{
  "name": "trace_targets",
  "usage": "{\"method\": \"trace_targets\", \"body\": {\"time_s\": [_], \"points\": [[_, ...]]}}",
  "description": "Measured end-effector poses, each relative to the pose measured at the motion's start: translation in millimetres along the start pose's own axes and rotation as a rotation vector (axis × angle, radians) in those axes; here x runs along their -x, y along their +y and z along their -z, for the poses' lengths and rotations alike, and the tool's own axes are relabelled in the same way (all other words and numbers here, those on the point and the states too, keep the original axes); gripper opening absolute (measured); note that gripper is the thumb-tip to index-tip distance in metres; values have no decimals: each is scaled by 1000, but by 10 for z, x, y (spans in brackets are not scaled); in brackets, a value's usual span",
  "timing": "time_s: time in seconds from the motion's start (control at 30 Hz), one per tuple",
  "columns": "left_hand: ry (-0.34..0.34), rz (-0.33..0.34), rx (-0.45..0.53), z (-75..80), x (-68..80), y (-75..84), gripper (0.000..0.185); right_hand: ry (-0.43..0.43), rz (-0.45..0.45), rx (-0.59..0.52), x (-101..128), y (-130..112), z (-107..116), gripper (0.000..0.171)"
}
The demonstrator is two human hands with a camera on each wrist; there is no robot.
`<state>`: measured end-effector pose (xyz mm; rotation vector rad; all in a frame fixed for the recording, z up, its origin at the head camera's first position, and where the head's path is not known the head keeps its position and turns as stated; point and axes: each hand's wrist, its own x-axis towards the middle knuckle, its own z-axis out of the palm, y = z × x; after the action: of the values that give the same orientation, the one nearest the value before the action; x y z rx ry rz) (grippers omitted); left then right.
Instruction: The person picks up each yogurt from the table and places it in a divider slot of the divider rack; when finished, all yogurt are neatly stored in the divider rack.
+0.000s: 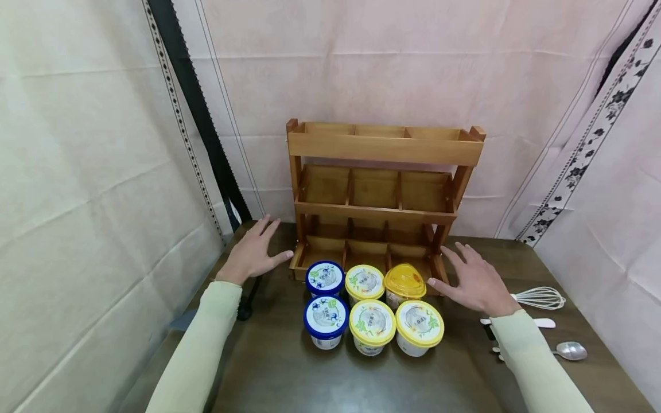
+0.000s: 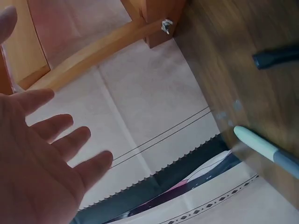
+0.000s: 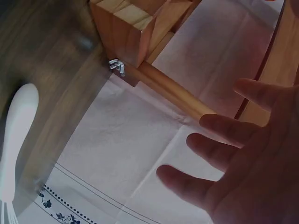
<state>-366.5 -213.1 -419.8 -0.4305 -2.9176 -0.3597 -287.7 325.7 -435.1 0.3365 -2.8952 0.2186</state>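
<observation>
A three-tier wooden rack [image 1: 384, 150] with divided compartments stands at the back of the table. My left hand [image 1: 253, 255] is beside its left side, fingers spread and holding nothing. On the other side my right hand [image 1: 477, 282] is held the same way, thumb toward the bottom tier. In the wrist views, the left palm [image 2: 37, 163] and right palm [image 3: 261, 163] face the rack's side frames. Before the rack, tubs stand in two rows: two with blue lids [image 1: 326, 315], several with yellow lids [image 1: 372, 322]. One tub at the back right has a domed, see-through yellow lid [image 1: 405, 281].
Right of my right hand lie a whisk [image 1: 539, 298], a white-handled utensil [image 1: 544, 323] and a spoon [image 1: 571, 351]. A dark rod-like handle [image 2: 275, 57] and a pale green and grey handle [image 2: 261, 144] lie on the left. White cloth [image 1: 392, 69] hangs behind and at both sides.
</observation>
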Motion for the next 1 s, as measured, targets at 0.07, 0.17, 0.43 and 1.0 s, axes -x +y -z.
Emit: {"method": "trace_targets", "body": {"time_s": [0.07,0.17,0.43,1.0], "points": [[19,-7,46,9,-46,3,104,22,5,-7,-5,-19,9,97],[42,-24,118,30,-115,9,98,22,1,-32,-13,-62,11,95],[109,-95,260,71,-277,3,82,-24,5,-114,-38,-162,-25,88],[236,-121,652,172,-684,109,57,-41,98,-460,-46,-260,-147,78]]}}
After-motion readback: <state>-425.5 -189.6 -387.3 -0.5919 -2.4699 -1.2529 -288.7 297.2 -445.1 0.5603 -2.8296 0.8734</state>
